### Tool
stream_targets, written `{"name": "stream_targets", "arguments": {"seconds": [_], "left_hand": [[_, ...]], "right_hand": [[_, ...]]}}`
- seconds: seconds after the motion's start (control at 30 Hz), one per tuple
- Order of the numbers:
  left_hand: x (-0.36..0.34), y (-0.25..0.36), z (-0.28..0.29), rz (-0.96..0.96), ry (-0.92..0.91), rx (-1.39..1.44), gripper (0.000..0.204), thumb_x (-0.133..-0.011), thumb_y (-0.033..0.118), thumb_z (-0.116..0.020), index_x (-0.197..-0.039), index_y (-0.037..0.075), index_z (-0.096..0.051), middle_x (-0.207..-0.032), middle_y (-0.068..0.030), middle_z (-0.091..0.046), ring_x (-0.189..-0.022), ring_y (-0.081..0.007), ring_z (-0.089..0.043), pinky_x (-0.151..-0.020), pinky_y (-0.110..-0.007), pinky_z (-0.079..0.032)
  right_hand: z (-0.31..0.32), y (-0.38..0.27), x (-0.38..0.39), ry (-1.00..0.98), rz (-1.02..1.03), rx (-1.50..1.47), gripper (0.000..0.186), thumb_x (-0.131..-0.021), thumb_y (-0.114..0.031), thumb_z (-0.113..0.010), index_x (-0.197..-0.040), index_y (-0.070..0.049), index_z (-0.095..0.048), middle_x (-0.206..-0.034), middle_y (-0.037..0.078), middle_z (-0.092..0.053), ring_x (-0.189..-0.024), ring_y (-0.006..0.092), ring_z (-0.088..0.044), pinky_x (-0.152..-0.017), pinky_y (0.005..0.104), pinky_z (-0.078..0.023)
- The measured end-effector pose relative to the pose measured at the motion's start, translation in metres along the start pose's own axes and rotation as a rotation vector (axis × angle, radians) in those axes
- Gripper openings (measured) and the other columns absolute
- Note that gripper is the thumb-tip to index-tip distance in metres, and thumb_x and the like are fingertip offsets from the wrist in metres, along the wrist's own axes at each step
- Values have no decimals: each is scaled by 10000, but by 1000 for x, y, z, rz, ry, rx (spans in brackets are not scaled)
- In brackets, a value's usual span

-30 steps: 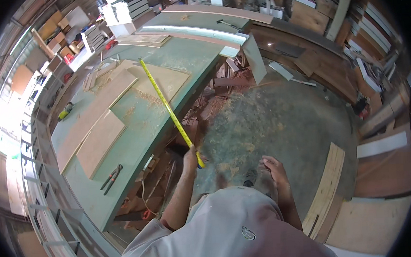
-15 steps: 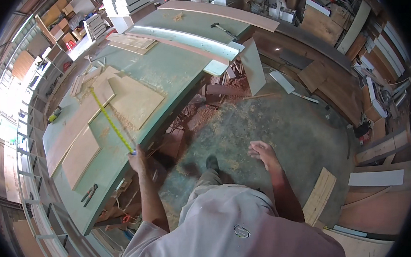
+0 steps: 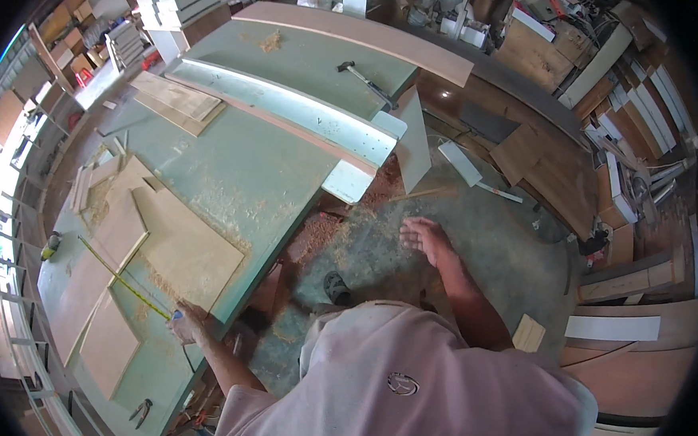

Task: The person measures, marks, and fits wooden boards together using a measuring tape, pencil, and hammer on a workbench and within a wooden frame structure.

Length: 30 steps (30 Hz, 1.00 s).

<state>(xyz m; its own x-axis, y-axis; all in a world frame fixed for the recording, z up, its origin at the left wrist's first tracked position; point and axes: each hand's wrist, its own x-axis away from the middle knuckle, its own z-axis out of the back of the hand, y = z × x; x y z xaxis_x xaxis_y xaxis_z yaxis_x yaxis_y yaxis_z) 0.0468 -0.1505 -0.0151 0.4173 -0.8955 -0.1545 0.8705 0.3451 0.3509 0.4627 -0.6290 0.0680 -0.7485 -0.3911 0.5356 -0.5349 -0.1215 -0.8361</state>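
My left hand [image 3: 192,323] is closed round a blue tape measure [image 3: 177,316] low over the near edge of a green workbench [image 3: 227,177]; its yellow blade [image 3: 122,280] stretches out toward the left, across plywood offcuts [image 3: 109,348] on the bench. Pliers [image 3: 142,412] lie near the bench's lower corner. My right hand [image 3: 424,237] is raised over the floor with fingers apart and nothing in it.
A white channel-shaped piece [image 3: 279,114], loose boards [image 3: 170,97] and a hammer [image 3: 367,85] rest toward the bench's far end. A panel [image 3: 413,138] leans at its end. Wood shavings [image 3: 326,231] cover floor beside it. Piled boards and scrap [image 3: 630,113] line the right.
The view has moved forward along the bench, its far end now nearer. My left hand and the tape have shifted down and left; my right hand has risen, fingers more spread.
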Motion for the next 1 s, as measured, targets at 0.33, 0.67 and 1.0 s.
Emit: {"name": "stream_targets", "arguments": {"seconds": [0.33,0.67,1.0], "left_hand": [[44,46,4,68,143,-247,705,-858,647,-547,-1213,38,-547,-1265,-192,-520,-1132,-391,-546,-909,-550,-431],[299,234,-19,-238,-824,793,373,-920,355,-659,-946,-17,-669,-853,-109,-678,-753,-195,-617,-692,-339,-503],[416,329,-68,496,-1129,852,611,-902,501,-661,-1193,-35,-621,-1049,-123,-659,-916,-218,-635,-795,-384,-511]], "right_hand": [[0,-59,-181,107,-100,-197,436,-924,-336,-656,-1204,-15,-562,-1064,122,-642,-972,229,-641,-858,383,-549],[3,-128,-306,38,-139,-160,742,-860,-474,-690,-1428,-70,-432,-1316,131,-534,-1195,287,-527,-993,462,-450],[34,-138,-365,-136,-342,-154,609,-881,-346,-729,-1391,-166,-450,-1369,115,-467,-1230,354,-474,-1004,517,-410]]}}
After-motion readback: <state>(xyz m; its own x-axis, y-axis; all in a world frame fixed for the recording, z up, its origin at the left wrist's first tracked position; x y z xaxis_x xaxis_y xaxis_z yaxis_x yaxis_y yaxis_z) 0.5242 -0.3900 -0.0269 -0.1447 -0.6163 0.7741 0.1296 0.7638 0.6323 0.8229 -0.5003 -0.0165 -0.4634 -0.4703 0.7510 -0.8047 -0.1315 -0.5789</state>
